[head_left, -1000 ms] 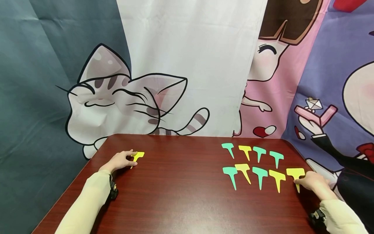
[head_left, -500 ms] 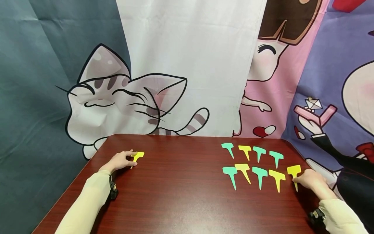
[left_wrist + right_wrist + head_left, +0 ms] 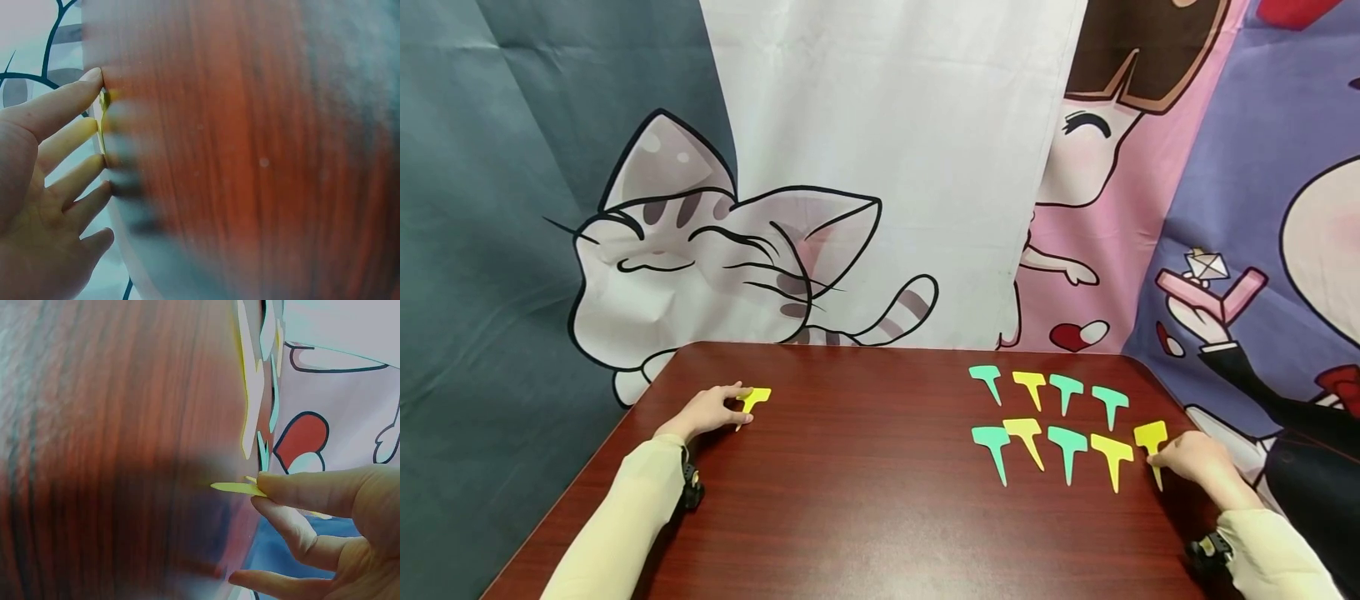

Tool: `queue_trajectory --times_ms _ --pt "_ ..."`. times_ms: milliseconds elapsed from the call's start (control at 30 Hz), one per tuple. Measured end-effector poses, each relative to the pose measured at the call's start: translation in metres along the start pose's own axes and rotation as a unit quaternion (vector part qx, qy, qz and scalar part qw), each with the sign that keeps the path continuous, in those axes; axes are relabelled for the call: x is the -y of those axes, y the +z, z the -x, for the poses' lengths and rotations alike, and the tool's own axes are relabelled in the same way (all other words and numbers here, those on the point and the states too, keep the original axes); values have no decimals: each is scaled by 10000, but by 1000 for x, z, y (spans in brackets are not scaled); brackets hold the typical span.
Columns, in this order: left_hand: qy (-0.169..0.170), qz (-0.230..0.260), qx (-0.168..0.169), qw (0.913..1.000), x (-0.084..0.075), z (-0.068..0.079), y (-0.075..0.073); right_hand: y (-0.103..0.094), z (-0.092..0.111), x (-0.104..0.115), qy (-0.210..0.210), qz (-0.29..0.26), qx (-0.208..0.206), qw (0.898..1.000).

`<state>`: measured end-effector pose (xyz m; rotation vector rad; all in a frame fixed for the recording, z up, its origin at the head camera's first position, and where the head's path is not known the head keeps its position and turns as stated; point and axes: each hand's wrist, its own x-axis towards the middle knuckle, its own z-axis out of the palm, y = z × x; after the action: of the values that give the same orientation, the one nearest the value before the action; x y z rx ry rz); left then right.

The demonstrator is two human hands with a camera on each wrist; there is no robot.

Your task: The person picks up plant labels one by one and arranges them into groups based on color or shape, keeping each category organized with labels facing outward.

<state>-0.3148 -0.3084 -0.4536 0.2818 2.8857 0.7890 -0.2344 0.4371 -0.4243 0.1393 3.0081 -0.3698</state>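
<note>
My left hand (image 3: 706, 412) rests at the far left of the table, its thumb and fingertips apart and touching a yellow T-shaped plant label (image 3: 761, 395). In the left wrist view the fingers are nearly straight, and the label (image 3: 102, 137) shows edge-on at their tips. On the right, my right hand (image 3: 1204, 463) pinches another yellow T-shaped plant label (image 3: 1150, 435) by its stem between thumb and index finger. The stem's pointed end (image 3: 232, 487) sticks out past the fingertips in the right wrist view. This label stands beside the right end of the front row of labels.
Several green and yellow T-shaped labels lie in two rows on the right side, among them a yellow one (image 3: 1111, 450) and a green one (image 3: 1067, 443). The dark red wooden table (image 3: 865, 483) ends at a cartoon-printed cloth (image 3: 880, 167).
My right hand has shifted the pinched yellow label slightly left and turned it a little, bringing its stem more upright in view. The left hand and the other labels have stayed put.
</note>
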Motion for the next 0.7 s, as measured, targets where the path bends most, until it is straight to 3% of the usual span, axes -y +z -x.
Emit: queue_trajectory --times_ms 167,467,700 --pt "-19 40 12 10000 0 0 0 0 1 2 -192 -153 -91 9997" --pt "-45 65 28 10000 1 -1 0 4 -2 20 -392 -544 -645 9957" --pt "12 40 37 10000 -1 1 -1 8 -3 40 -483 -804 -633 9936"
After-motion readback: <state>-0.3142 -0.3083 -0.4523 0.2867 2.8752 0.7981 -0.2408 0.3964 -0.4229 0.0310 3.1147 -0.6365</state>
